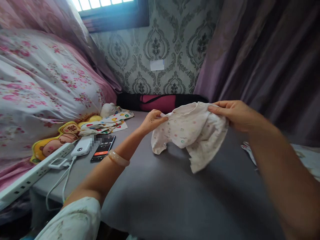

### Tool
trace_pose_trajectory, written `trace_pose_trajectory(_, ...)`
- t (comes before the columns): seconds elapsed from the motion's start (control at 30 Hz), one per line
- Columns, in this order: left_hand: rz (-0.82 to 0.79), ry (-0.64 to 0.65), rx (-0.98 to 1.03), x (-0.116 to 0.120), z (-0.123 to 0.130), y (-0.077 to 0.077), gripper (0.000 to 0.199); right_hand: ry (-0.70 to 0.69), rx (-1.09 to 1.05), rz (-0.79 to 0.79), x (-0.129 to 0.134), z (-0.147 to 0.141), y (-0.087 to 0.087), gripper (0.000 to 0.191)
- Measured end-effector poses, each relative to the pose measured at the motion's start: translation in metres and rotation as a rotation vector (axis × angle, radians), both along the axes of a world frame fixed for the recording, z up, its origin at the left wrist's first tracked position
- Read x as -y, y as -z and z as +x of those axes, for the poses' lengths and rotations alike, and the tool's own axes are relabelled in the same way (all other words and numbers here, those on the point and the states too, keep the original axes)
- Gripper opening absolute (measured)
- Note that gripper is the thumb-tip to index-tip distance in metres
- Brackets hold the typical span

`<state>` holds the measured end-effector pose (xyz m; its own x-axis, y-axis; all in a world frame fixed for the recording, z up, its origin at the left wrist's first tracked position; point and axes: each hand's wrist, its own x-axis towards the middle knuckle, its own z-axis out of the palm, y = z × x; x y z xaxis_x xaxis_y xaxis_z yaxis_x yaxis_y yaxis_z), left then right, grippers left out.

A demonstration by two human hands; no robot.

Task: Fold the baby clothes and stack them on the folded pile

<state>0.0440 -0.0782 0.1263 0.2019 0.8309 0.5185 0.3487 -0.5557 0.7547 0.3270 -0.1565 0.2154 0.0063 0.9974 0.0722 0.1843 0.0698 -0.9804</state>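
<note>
A small pale baby shirt (185, 125) with a faint print hangs stretched between my two hands, above a grey-covered surface (160, 200). My left hand (153, 120) pinches it at the left shoulder, thumb and fingers closed on the cloth. At the other shoulder, my right hand (233, 113) grips the fabric between thumb and fingers. One sleeve droops below my left hand, and the right side of the shirt hangs lower in folds.
To the left lie a phone (103, 150), a white power bank (82, 146), a power strip (37, 171) with cables and a yellow plush toy (55, 141). Colourful dotted cloth (105, 123) sits behind them. A black and maroon roll (160, 102) lies along the wall. More fabric (307, 158) is at right.
</note>
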Motion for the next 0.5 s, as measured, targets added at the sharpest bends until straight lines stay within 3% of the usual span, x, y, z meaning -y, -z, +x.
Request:
trace_pose_trajectory(0.1, -0.194, 0.181, 0.153, 0.008, -0.003, 0.003, 0.03, -0.003, 0.09, -0.04, 0.007, 0.006, -0.016, 0.02)
trace_pose_trajectory(0.23, -0.221, 0.216, 0.248, 0.02, -0.008, -0.014, 0.031, -0.013, 0.254, -0.013, 0.017, 0.012, -0.027, 0.024)
trace_pose_trajectory(0.5, 0.081, 0.107, -0.038, 0.043, -0.039, -0.105, 0.022, -0.023, 0.517, 0.077, 0.022, 0.02, -0.045, 0.018)
